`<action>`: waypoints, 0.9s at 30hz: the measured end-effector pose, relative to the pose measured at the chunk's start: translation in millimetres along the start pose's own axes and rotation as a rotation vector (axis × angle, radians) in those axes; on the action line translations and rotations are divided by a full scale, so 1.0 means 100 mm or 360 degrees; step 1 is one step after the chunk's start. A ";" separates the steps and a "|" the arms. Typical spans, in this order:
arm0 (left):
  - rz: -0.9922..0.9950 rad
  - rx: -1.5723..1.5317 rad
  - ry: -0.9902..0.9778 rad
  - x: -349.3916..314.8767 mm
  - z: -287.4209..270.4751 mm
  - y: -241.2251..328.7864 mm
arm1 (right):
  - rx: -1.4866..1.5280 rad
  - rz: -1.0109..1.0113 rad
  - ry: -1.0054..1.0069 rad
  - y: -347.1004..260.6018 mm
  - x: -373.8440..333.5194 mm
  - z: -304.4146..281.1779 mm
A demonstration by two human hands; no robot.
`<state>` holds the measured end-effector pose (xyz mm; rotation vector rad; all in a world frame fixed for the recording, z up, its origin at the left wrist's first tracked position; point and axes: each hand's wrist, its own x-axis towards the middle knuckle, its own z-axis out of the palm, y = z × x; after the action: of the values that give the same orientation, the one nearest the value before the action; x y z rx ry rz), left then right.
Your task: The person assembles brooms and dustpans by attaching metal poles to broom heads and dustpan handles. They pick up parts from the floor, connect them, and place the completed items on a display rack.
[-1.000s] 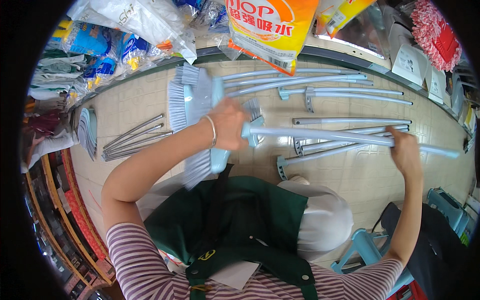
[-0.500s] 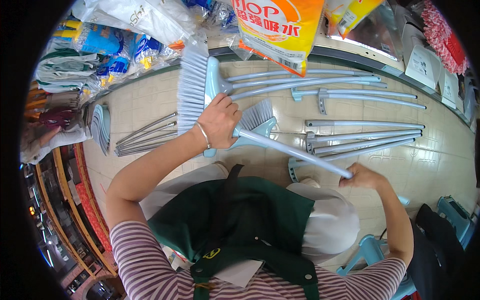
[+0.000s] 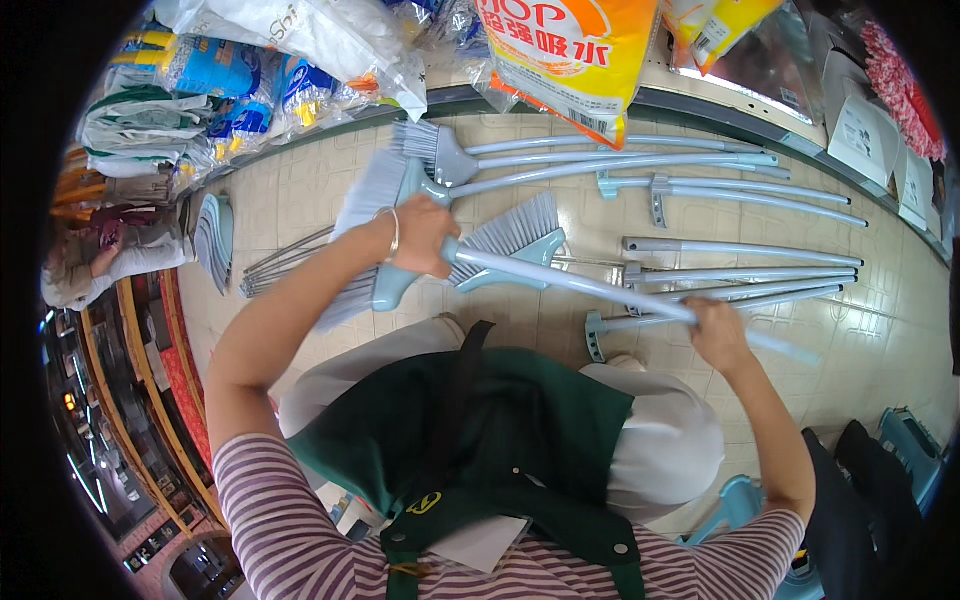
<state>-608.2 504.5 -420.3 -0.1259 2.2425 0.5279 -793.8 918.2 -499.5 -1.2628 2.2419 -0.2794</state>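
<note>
The left hand (image 3: 422,236) is clamping around the head of a light-blue broom (image 3: 570,280), close to its socket, and the right hand (image 3: 718,333) is closing around the handle farther along, its blurred end passing beyond the fist. The broom is lying slantwise above the floor (image 3: 560,345), in front of the person's lap, its grey bristles (image 3: 370,195) pointing to the left.

Under the handle, a loose broom head (image 3: 515,228) is resting on the floor, and a grey broom head (image 3: 455,165) is lying beyond the left hand. Pale poles (image 3: 745,251), some with hooked brackets, are lying on the right, and thin metal rods (image 3: 280,272) are lying on the left.

Most containers are sitting at the far edge. An orange-and-yellow bag (image 3: 575,70) is hanging over the shelf edge, its opaque film hiding the contents; a smaller yellow package (image 3: 720,30) is showing just beside it. A large white plastic bag (image 3: 310,50) is lying to the left, and what it is holding cannot be told. Beside it, clear wrappers are enclosing blue goods with yellow ends (image 3: 215,70); just below, clear film is covering stacked white-and-green bundles (image 3: 140,125). A red-and-white fluffy mop head (image 3: 905,90) is showing at the far right.
</note>
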 end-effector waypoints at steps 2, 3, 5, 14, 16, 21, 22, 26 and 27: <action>-0.0130 -0.0457 -0.0609 -0.05 0.05 -0.07 | -0.0221 -0.0143 0.0389 -0.11 0.11 -0.24; -0.0030 -0.0231 -0.0187 -0.05 0.17 -0.07 | -0.0344 -0.0193 0.0592 -0.10 0.17 -0.35; 0.0177 0.0223 0.0630 -0.09 0.43 -0.03 | -0.0166 0.0048 -0.0007 -0.04 0.22 -0.34; -0.0092 -0.0547 -0.0362 -0.14 0.31 -0.10 | -0.0209 -0.0073 0.0257 -0.10 0.26 -0.16; 0.0117 -0.0026 0.0415 -0.17 0.44 0.00 | -0.0112 -0.0021 0.0078 -0.06 0.30 -0.23; 0.0287 0.0647 0.0995 -0.08 0.20 0.08 | 0.0507 0.0044 -0.0757 0.09 0.29 0.20; 0.0189 0.0508 0.0690 -0.10 0.22 0.02 | 0.0471 0.0003 -0.0636 -0.05 0.29 0.15; -0.0121 -0.0622 -0.0438 -0.14 0.41 -0.17 | -0.0321 -0.0318 0.0620 -0.12 0.45 -0.10; -0.0177 -0.0390 -0.0152 -0.15 0.51 -0.05 | -0.0312 -0.0205 0.0319 -0.07 0.52 -0.14</action>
<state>-561.6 520.3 -440.7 -0.3418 2.0579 0.7308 -817.2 869.8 -503.2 -1.5466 2.4078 -0.2483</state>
